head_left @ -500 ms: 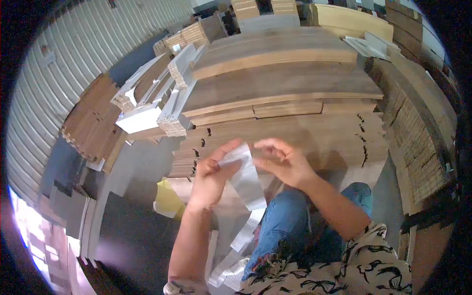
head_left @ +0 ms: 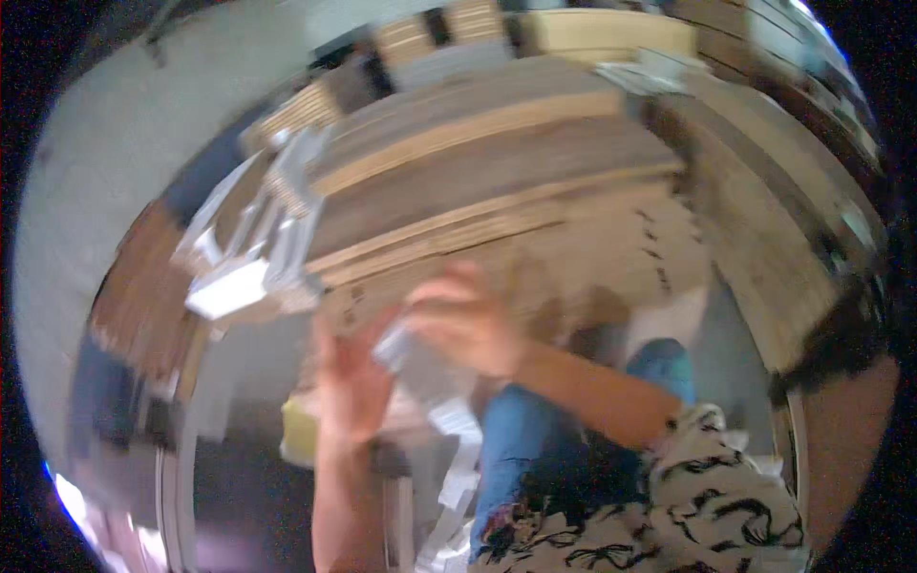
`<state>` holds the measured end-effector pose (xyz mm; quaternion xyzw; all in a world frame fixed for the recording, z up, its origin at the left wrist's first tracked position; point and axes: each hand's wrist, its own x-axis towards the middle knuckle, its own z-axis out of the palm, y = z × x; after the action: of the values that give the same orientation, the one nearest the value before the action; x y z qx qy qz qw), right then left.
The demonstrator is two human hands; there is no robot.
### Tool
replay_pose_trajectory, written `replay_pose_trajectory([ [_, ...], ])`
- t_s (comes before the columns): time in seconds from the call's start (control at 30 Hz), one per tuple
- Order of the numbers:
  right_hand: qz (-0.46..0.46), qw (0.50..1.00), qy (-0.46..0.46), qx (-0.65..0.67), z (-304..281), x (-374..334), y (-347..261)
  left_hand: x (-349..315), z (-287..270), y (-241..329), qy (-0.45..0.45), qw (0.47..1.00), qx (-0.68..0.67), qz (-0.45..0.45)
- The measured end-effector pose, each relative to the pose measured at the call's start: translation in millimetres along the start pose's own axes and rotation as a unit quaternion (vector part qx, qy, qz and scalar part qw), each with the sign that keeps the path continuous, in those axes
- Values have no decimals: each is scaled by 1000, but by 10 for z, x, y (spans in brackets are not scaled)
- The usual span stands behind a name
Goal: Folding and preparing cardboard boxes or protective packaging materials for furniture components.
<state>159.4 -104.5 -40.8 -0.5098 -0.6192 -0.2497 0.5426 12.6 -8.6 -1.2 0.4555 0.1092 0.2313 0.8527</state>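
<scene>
A long white paper strip [head_left: 457, 420], made up of joined rectangular pieces like a run of labels, hangs in front of my knees and trails down to the lower edge. At its upper end my right hand [head_left: 463, 323] is closed, with the fingers bent over the strip. My left hand [head_left: 353, 387] is upright just left of the strip's top, close against it. Motion smears its fingers, so its grip on the strip is unclear. Behind both hands lies a stack of brown wooden boards [head_left: 535, 258].
More long boards [head_left: 764, 210] are piled along the right. White mouldings [head_left: 229, 289] and brown planks [head_left: 143, 296] stand at the left. A yellow piece [head_left: 299, 435] lies beside my left forearm. My jeans-clad knees [head_left: 535, 449] are close below my hands.
The view has turned and blurred. My right hand, apart from the strip before, has come across to its top end beside my left hand. The strip's upper end now sits lower and further left.
</scene>
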Motion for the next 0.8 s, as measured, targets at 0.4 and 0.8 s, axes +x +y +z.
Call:
replay_pose_trajectory([
  [0.4,143,983,91,64,6,-650,97,537,-722,-410,38,995,87,-44],
  [0.8,635,735,83,-224,-3216,-3248,1152,-237,-2192,-1258,338,843,417,39],
])
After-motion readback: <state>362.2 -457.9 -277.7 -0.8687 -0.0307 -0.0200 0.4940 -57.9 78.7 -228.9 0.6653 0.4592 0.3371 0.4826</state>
